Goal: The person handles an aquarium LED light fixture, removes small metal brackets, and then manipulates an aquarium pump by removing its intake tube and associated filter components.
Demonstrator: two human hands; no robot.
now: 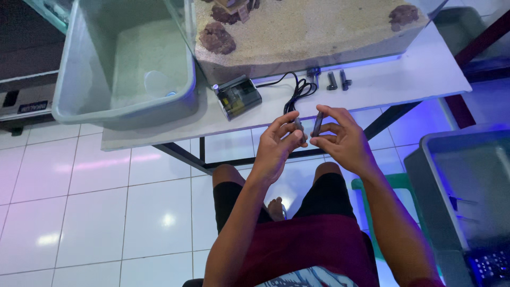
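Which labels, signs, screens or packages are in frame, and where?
Label: a dark rectangular strip with pale print, on the front of the pale unit at the left edge, below the grey tub.
Keyboard-like panel: bottom right corner, dark with rows of small pale keys, only partly in frame.
No packages or lit screens show. The hands hold only small dark parts.

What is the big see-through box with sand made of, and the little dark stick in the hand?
The sand-filled tank looks like glass: clear walls, sharp straight edges. The small dark tube in the right hand looks like matte plastic, though it is too small to be sure.
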